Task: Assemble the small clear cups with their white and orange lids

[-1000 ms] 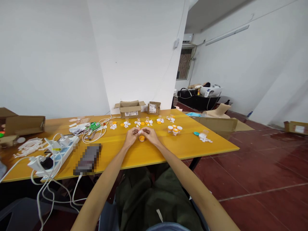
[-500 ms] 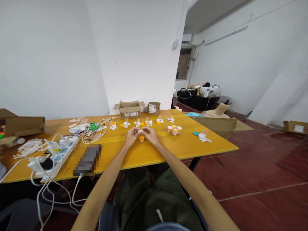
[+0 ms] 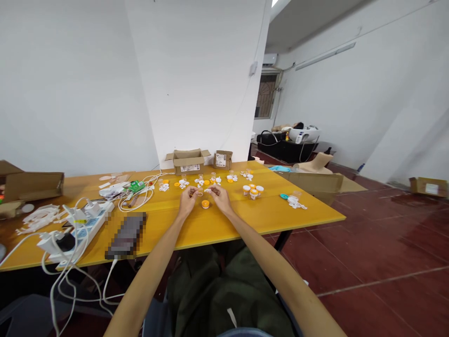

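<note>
White piece (image 3: 207, 190), pinched in right hand (image 3: 220, 199), fingertips drawn together; probably light, stiff, best held by edges | clear cup (image 3: 200, 193), in curled fingers of left hand (image 3: 188, 201); probably light, slick, grip its wall | orange-topped jar (image 3: 205, 204) on counter (image 3: 206, 228), between wrists

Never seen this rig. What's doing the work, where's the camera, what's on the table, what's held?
No machine: a person's bare left hand and right hand. One head-worn camera looks forward and down, so the forearms enter from the bottom. The left holds what looks like a small clear cup; the right pinches a white piece, too small to identify. Just below them in view, an orange-topped container stands on the table. To the right sits a cluster of lidded jars; farther back, small loose parts and two cardboard boxes; to the left, a power strip.
</note>
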`<state>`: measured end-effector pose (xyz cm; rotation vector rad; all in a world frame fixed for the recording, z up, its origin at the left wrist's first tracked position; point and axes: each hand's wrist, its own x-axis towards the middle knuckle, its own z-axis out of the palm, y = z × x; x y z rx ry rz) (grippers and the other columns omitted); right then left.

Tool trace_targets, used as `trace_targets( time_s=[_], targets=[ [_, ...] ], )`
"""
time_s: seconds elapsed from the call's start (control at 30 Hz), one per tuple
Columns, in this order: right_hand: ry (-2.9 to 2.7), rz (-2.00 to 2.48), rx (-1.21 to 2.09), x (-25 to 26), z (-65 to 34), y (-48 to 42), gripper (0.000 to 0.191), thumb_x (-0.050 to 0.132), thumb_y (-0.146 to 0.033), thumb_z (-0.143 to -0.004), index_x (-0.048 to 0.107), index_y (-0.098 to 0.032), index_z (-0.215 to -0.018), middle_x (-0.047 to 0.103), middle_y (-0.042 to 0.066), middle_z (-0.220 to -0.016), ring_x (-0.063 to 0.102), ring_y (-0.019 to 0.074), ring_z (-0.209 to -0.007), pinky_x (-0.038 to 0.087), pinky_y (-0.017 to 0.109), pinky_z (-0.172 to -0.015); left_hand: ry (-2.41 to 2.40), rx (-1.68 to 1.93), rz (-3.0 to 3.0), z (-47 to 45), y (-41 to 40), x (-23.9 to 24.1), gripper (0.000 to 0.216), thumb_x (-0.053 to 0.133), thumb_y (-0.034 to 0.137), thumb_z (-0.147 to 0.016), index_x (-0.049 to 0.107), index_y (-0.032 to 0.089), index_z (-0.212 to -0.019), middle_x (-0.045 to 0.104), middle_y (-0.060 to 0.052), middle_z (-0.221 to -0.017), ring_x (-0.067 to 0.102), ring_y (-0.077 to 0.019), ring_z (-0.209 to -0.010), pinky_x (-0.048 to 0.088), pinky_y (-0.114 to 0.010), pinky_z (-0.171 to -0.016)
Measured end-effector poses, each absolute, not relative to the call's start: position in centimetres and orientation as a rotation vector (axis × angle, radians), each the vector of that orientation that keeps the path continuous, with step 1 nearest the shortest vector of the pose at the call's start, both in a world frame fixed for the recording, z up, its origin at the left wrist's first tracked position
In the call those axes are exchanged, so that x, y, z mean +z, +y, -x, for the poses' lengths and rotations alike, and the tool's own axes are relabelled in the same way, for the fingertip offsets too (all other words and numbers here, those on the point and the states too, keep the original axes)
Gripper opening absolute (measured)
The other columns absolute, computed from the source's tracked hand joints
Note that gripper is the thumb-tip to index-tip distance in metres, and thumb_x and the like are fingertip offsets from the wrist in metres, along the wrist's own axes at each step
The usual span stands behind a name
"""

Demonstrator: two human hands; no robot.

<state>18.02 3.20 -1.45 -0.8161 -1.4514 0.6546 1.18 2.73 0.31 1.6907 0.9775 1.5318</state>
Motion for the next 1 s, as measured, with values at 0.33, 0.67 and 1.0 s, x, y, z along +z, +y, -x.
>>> trace_targets(
  time_s=[0.33,0.67,1.0],
  targets=[
    [-1.496,0.859,0.606,-1.5,-18.1,2.9,0.016,0.064,-0.035,-0.080,0.072,-0.024,-0.087,0.074,0.004,-0.088,0.068,0.0221,-0.085,0.054,0.032,-0.074,0.871,1.144,-1.826,-1.6,2.7,-0.9,0.035,0.087,0.037,-0.060,0.066,0.020,-0.083,0.064,0.001,-0.075,0.059,-0.0156,-0.069,0.051,-0.029,-0.069],
    [-1.588,0.861,0.633,-1.0,-18.0,2.2,0.009,0.064,-0.030,-0.077,0.070,-0.023,-0.075,0.071,0.001,-0.075,0.065,0.0184,-0.073,0.050,0.029,-0.066,0.892,1.146,-1.854,-1.6,2.2,-0.7,0.026,0.082,0.028,-0.062,0.064,0.019,-0.078,0.063,0.002,-0.071,0.058,-0.0147,-0.066,0.050,-0.029,-0.066],
    [-1.684,0.855,0.610,-1.7,-18.1,2.8,0.011,0.069,-0.025,-0.078,0.079,-0.024,-0.083,0.073,0.003,-0.080,0.065,0.0188,-0.075,0.050,0.030,-0.067,0.927,1.181,-1.861,-1.7,2.2,-0.5,0.023,0.079,0.025,-0.065,0.064,0.019,-0.082,0.070,-0.002,-0.078,0.063,-0.0165,-0.074,0.052,-0.029,-0.072]
  ],
)
